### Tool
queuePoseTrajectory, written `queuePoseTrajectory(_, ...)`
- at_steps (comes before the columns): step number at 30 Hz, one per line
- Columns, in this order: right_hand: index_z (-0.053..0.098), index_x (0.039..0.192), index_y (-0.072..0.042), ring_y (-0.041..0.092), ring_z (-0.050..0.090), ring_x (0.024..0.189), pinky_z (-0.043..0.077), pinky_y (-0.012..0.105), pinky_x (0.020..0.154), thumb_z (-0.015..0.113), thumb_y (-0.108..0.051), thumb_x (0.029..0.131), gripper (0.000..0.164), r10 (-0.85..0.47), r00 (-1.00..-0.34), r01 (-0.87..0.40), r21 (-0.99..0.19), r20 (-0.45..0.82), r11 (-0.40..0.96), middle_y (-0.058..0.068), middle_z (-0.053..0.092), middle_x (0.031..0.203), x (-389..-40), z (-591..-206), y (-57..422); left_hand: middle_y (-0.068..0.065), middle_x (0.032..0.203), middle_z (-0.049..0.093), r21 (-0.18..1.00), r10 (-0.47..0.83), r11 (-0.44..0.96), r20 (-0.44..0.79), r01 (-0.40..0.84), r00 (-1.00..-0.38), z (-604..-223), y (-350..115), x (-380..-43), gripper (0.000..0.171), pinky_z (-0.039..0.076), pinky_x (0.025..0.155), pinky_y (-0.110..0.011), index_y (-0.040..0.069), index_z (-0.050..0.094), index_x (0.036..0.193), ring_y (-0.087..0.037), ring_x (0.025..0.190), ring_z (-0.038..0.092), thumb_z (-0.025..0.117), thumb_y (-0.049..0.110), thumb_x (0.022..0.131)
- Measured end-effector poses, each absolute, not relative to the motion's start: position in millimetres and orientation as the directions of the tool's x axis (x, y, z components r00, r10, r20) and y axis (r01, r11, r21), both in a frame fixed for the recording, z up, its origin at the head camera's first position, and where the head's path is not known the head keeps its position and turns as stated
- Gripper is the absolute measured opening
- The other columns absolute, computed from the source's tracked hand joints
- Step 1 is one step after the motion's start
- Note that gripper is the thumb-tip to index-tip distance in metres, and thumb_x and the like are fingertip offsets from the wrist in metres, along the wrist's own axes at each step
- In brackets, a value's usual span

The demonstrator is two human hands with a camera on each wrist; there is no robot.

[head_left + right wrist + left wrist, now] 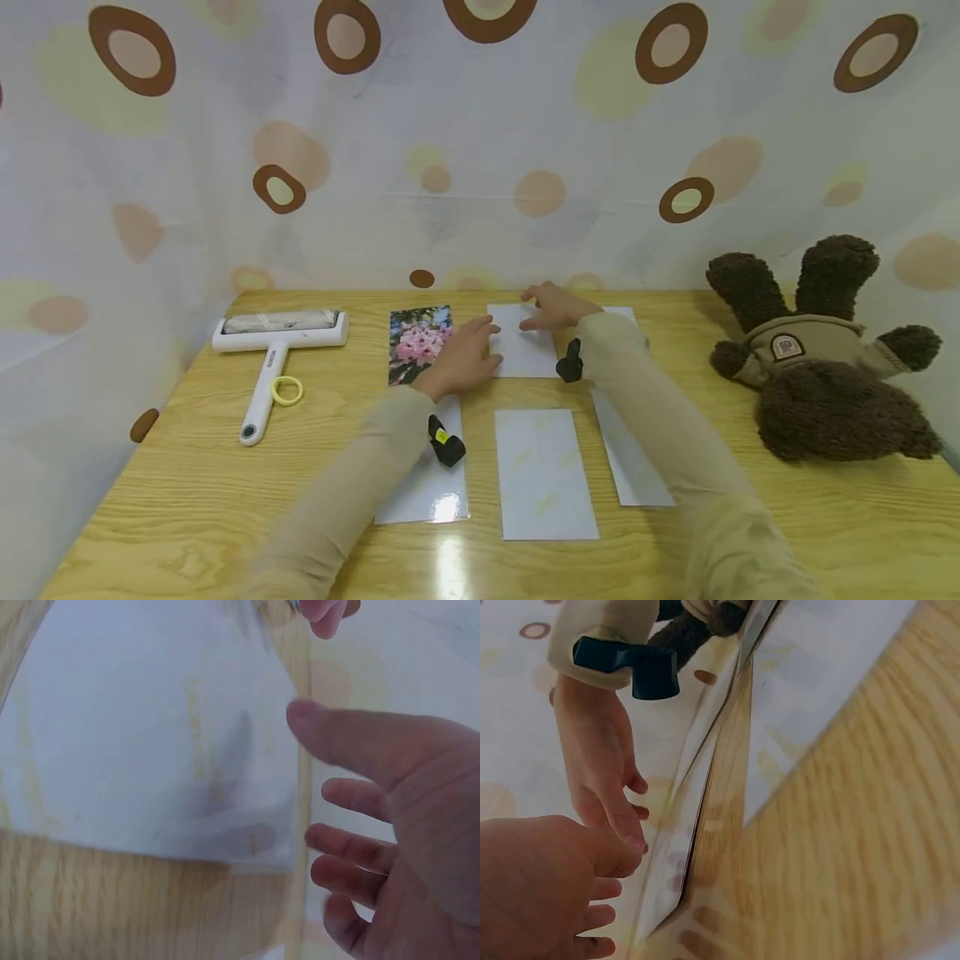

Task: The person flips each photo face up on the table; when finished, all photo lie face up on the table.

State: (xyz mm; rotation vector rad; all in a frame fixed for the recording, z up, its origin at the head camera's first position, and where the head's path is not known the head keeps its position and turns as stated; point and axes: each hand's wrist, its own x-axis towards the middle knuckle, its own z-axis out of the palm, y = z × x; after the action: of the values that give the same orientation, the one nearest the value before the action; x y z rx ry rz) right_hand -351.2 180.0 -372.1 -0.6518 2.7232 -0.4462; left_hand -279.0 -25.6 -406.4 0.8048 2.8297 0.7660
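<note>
A glossy white card (pixel 517 354) lies flat at the back middle of the table. My right hand (pixel 553 307) hovers over its upper right part, fingers spread and relaxed; in the right wrist view no card sits between thumb and fingers. Beside the card's left edge is my left hand (pixel 467 357), its fingers loosely bent and holding nothing in the left wrist view. Left of that hand lies a card with a pink flower photo (pixel 420 340). Another white card (pixel 622 313) at the back right is partly hidden by the right sleeve.
Nearer me lie three white cards: left (pixel 431 492), middle (pixel 546 475) and right (pixel 633 458), the outer two partly under my forearms. A white lint roller (pixel 281 333) with a yellow ring (pixel 287 391) is at left. A brown plush toy (pixel 817 358) lies at right.
</note>
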Motion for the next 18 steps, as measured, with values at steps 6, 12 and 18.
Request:
queuePoseTrajectory(6,0.031,0.148,0.003,0.044,0.023,0.14,0.014,0.06,0.114,0.07,-0.04,0.086,0.085,-0.482,-0.848,-0.419,-0.276,-0.222,0.865,0.026,0.032,0.15,-354.9,-379.4,193.2,-0.016,0.153,0.035,0.369,0.509,0.808,-0.042,0.46,-0.86,-404.3,-8.5,-279.9,0.044,0.027,0.115,-0.044,0.002,0.051,0.135,-0.031,0.142,0.032,0.053,0.022,0.097)
queuePoseTrajectory(12,0.028,0.148,0.005,0.05,0.018,0.139,0.016,0.062,0.113,0.076,-0.039,0.081,0.093,-0.472,-0.841,-0.384,-0.324,-0.264,0.865,0.031,0.026,0.151,-355.8,-383.5,197.0,-0.013,0.153,0.037,0.299,0.488,0.846,-0.096,0.442,-0.868,-408.2,-5.1,-279.4,0.041,0.026,0.115,-0.046,0.006,0.05,0.137,-0.029,0.142,0.032,0.049,0.02,0.099)
queuePoseTrajectory(18,0.032,0.146,0.007,0.048,0.026,0.137,0.02,0.057,0.113,0.078,-0.036,0.079,0.091,-0.47,-0.85,-0.387,-0.325,-0.237,0.863,0.032,0.029,0.147,-360.6,-387.0,195.8,-0.012,0.151,0.039,0.31,0.477,0.846,-0.077,0.434,-0.875,-408.7,-5.8,-279.0,0.041,0.027,0.114,-0.048,0.007,0.052,0.136,-0.029,0.141,0.034,0.052,0.023,0.098)
